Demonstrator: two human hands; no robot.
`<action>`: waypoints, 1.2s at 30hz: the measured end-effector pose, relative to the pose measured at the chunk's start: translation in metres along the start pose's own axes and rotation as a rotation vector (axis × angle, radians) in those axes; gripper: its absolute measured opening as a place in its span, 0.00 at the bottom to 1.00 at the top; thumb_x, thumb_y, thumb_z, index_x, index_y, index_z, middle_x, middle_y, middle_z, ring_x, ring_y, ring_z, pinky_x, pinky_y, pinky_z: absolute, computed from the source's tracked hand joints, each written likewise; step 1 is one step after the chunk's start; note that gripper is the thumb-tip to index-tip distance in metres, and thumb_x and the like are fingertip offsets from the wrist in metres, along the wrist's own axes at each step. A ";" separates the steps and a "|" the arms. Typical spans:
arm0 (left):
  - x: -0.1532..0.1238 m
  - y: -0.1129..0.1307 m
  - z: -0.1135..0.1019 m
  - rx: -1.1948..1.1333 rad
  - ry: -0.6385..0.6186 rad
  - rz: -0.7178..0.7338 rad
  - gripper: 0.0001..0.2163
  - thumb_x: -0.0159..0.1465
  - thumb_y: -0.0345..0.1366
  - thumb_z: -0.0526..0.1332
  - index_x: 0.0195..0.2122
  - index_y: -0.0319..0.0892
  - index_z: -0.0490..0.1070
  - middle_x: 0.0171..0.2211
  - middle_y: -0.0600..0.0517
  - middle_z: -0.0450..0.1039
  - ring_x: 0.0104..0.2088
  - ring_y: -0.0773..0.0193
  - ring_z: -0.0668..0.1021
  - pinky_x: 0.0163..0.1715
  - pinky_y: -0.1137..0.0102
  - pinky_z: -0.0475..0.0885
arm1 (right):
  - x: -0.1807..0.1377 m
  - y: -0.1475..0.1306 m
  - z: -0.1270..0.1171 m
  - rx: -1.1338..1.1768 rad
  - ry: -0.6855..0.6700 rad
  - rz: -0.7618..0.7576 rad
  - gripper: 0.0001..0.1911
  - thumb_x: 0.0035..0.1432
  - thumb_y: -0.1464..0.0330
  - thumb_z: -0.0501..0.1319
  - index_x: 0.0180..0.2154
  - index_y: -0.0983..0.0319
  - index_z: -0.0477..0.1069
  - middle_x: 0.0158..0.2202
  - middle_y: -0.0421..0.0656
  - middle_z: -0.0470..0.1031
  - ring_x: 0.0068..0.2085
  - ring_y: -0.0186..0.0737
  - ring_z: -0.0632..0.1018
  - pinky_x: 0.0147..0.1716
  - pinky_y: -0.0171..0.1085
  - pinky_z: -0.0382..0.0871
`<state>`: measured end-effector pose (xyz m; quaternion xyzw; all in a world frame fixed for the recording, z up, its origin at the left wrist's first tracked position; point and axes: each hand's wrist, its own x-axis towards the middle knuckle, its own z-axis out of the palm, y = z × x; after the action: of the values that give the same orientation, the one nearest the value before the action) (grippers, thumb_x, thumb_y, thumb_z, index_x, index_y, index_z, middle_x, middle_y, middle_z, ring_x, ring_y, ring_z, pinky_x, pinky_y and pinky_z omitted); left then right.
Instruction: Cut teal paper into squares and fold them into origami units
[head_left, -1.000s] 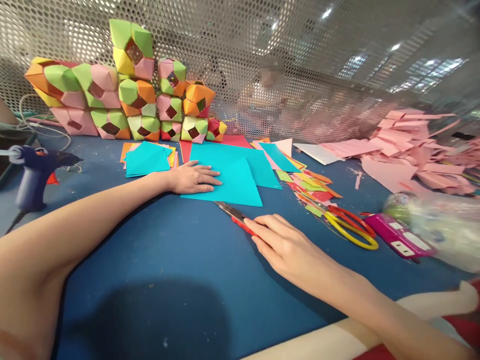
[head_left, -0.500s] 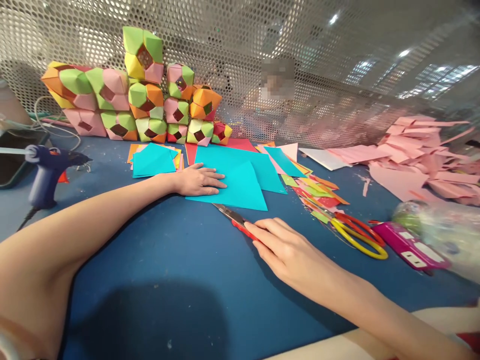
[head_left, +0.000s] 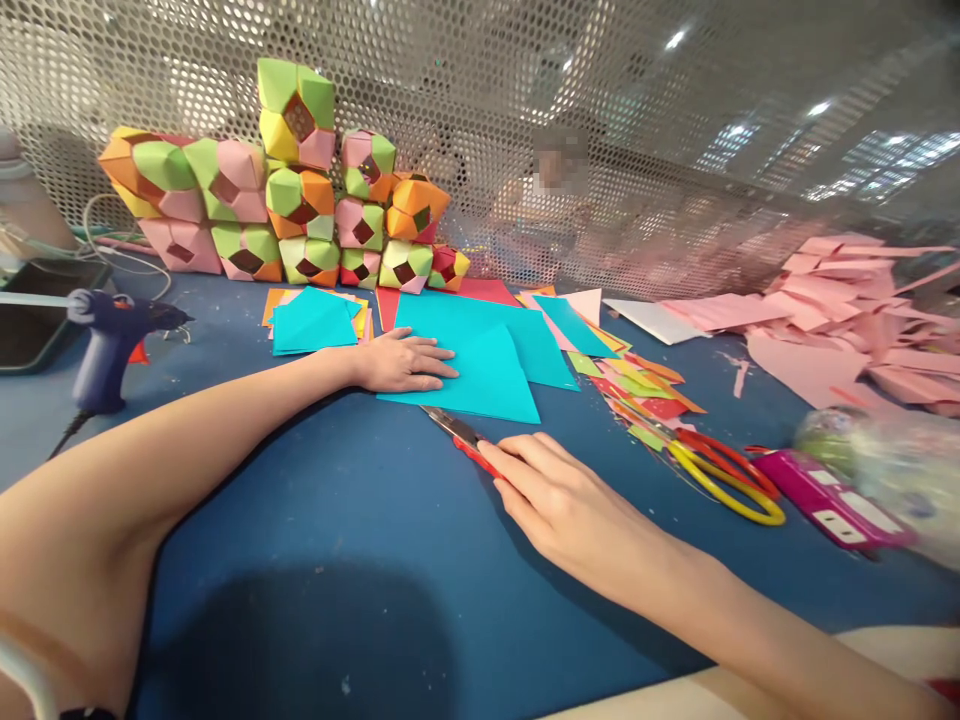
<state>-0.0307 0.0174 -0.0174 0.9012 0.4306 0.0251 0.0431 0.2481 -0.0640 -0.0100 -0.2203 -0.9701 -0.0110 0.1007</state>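
Observation:
My left hand [head_left: 409, 362] lies flat, fingers stretched, on a folded bright blue sheet of paper [head_left: 491, 375]. That sheet overlaps a larger blue paper [head_left: 546, 350] behind it. My right hand [head_left: 536, 485] is closed around the red handle of a utility knife [head_left: 469, 437]. The knife slants toward the upper left, its tip right by the folded sheet's near edge. Whether the blade touches the paper I cannot tell. Left of my left hand sits a small stack of cut papers with blue ones [head_left: 311, 325] on top.
Folded paper blocks [head_left: 300, 215] are stacked against a perforated metal screen [head_left: 480, 120]. A blue glue gun [head_left: 109, 345] stands at left. On the right are paper scraps [head_left: 652, 385], scissors [head_left: 727, 480], a magenta power strip [head_left: 832, 495], a plastic bag [head_left: 911, 475] and pink paper strips [head_left: 832, 310].
My right hand and the knife have slid slightly left along the folded sheet's near edge. The left hand stays in place on the paper. The whole view has shifted a little.

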 end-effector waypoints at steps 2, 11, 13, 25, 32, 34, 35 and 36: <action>0.000 0.000 0.000 -0.008 -0.006 0.003 0.21 0.70 0.49 0.47 0.62 0.56 0.61 0.67 0.55 0.52 0.67 0.56 0.54 0.64 0.53 0.42 | 0.001 -0.001 0.000 -0.015 -0.003 -0.011 0.20 0.67 0.74 0.47 0.56 0.71 0.65 0.43 0.54 0.72 0.44 0.48 0.72 0.43 0.50 0.75; 0.000 0.001 0.000 -0.006 -0.011 0.004 0.21 0.70 0.49 0.46 0.62 0.56 0.60 0.67 0.55 0.52 0.68 0.57 0.54 0.64 0.52 0.43 | 0.005 -0.003 0.001 -0.086 0.001 -0.110 0.19 0.66 0.75 0.47 0.53 0.71 0.69 0.45 0.56 0.73 0.44 0.50 0.73 0.43 0.51 0.75; 0.000 0.001 0.000 -0.006 -0.013 0.006 0.21 0.70 0.49 0.47 0.62 0.56 0.60 0.67 0.55 0.52 0.68 0.57 0.54 0.64 0.51 0.43 | 0.006 -0.004 0.001 -0.091 -0.001 -0.118 0.19 0.66 0.75 0.46 0.51 0.70 0.71 0.46 0.55 0.73 0.44 0.50 0.73 0.42 0.51 0.75; 0.001 -0.001 0.004 0.017 0.014 0.011 0.21 0.70 0.48 0.47 0.62 0.54 0.61 0.67 0.55 0.53 0.67 0.55 0.55 0.64 0.51 0.43 | 0.017 -0.005 0.008 -0.144 0.023 -0.146 0.20 0.65 0.76 0.48 0.54 0.75 0.68 0.43 0.57 0.74 0.43 0.51 0.73 0.42 0.51 0.75; 0.000 -0.001 0.004 -0.008 0.006 0.014 0.21 0.70 0.48 0.47 0.62 0.55 0.61 0.67 0.54 0.53 0.67 0.55 0.55 0.64 0.51 0.44 | 0.018 -0.006 0.007 -0.052 0.031 -0.089 0.19 0.66 0.74 0.48 0.54 0.74 0.68 0.42 0.56 0.74 0.44 0.50 0.74 0.42 0.49 0.76; 0.000 -0.001 0.004 -0.017 0.011 0.010 0.21 0.70 0.48 0.47 0.62 0.54 0.61 0.67 0.54 0.54 0.67 0.55 0.55 0.64 0.51 0.43 | 0.017 -0.007 0.006 -0.049 0.009 -0.089 0.19 0.66 0.74 0.48 0.54 0.74 0.68 0.42 0.56 0.74 0.45 0.51 0.74 0.42 0.50 0.76; 0.000 -0.001 0.004 -0.020 0.015 0.010 0.21 0.70 0.48 0.47 0.62 0.54 0.61 0.67 0.54 0.54 0.67 0.55 0.55 0.64 0.51 0.43 | 0.017 -0.007 0.005 -0.056 -0.002 -0.092 0.20 0.66 0.74 0.48 0.54 0.74 0.68 0.42 0.56 0.74 0.45 0.51 0.74 0.43 0.50 0.76; 0.001 -0.001 0.005 -0.022 0.018 0.011 0.21 0.70 0.48 0.47 0.62 0.54 0.61 0.67 0.54 0.54 0.67 0.55 0.55 0.64 0.51 0.43 | 0.017 -0.008 0.005 -0.065 -0.011 -0.096 0.20 0.66 0.74 0.48 0.54 0.75 0.67 0.42 0.56 0.74 0.45 0.52 0.74 0.43 0.51 0.76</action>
<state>-0.0308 0.0182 -0.0222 0.9027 0.4258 0.0384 0.0489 0.2285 -0.0637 -0.0113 -0.1766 -0.9793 -0.0461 0.0878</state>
